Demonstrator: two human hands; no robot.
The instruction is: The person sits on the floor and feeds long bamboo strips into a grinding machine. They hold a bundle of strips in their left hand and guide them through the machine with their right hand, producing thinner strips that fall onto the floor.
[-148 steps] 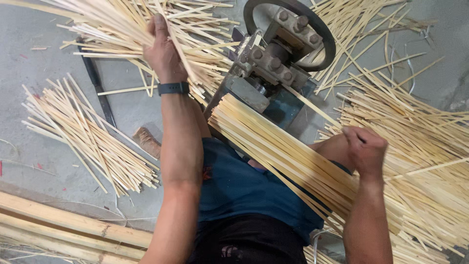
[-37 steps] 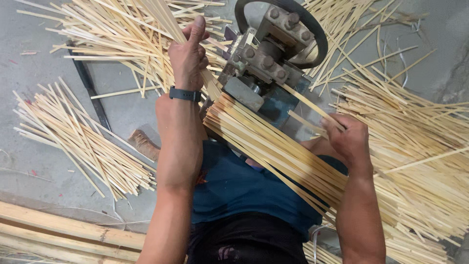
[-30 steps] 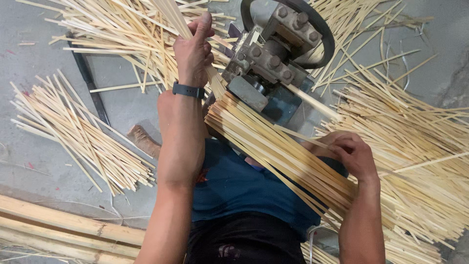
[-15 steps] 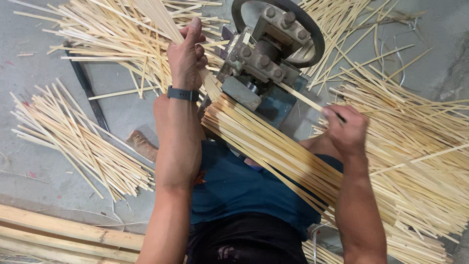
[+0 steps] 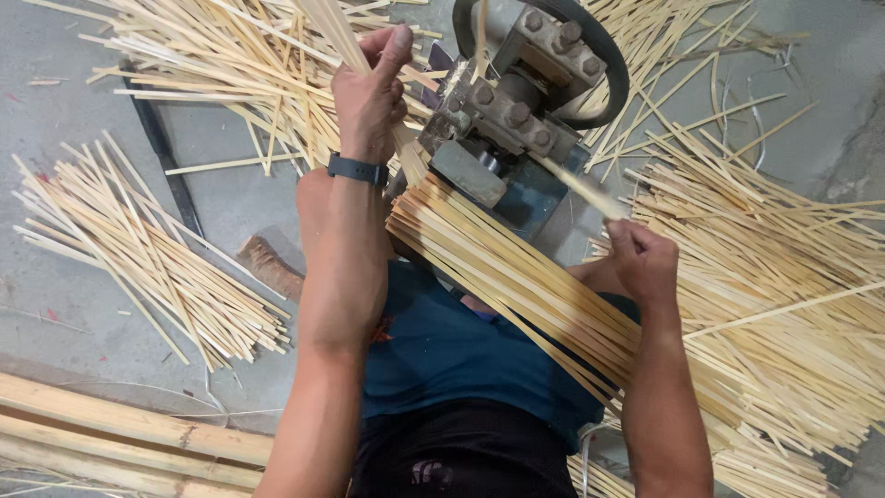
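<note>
Single view only, head-worn cam, pointing steeply down over the person's own lap and forearms. Close range: left hand (image 5: 371,88) and right hand (image 5: 643,261) both in frame, arms running in from the bottom edge. Metal machine (image 5: 521,101) sits top centre, partly cropped by the top edge. Concrete floor (image 5: 55,148) with loose bamboo strips (image 5: 147,249) fills left and right margins. No second view, so no overlap.
</note>
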